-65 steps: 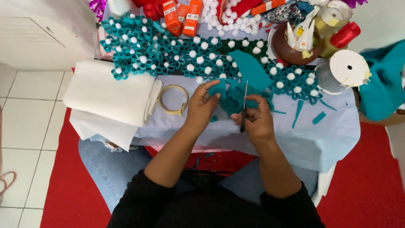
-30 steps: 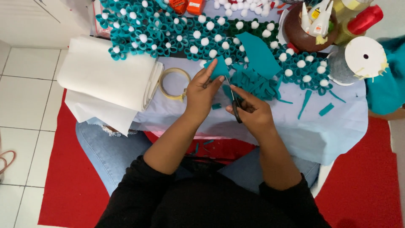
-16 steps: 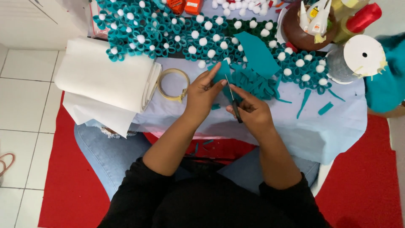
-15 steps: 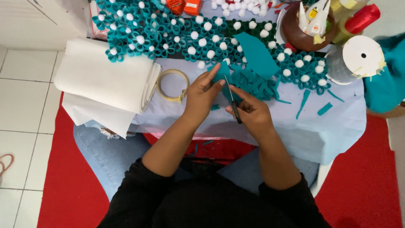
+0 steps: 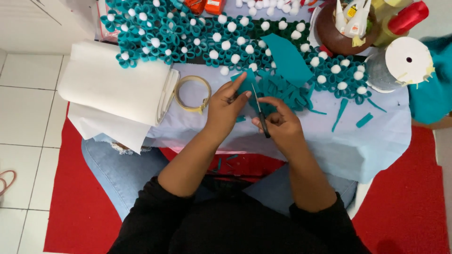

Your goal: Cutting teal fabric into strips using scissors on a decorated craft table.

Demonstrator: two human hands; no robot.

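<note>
My right hand (image 5: 281, 127) grips small scissors (image 5: 260, 111), blades pointing up and away from me. My left hand (image 5: 227, 107) pinches a small teal felt piece (image 5: 243, 77) right beside the blades. Just beyond both hands lies a heap of cut teal felt loops (image 5: 281, 90) and a larger flat teal felt sheet (image 5: 288, 59). Many finished teal felt flowers with white pompom centres (image 5: 197, 35) cover the far side of the low table.
A roll of white fabric (image 5: 115, 89) lies at left beside a wooden embroidery hoop (image 5: 192, 93). A brown bowl with glue bottles (image 5: 348, 28), a white spool (image 5: 407, 61) and teal cloth (image 5: 433, 89) sit at right. Teal scraps (image 5: 340, 113) dot the pale blue tablecloth (image 5: 358, 146). Red mat (image 5: 405, 197) below.
The view has shifted slightly downward on the table. Both hands have stayed together at the felt pile, and the scissors have tilted a little while working the teal piece.
</note>
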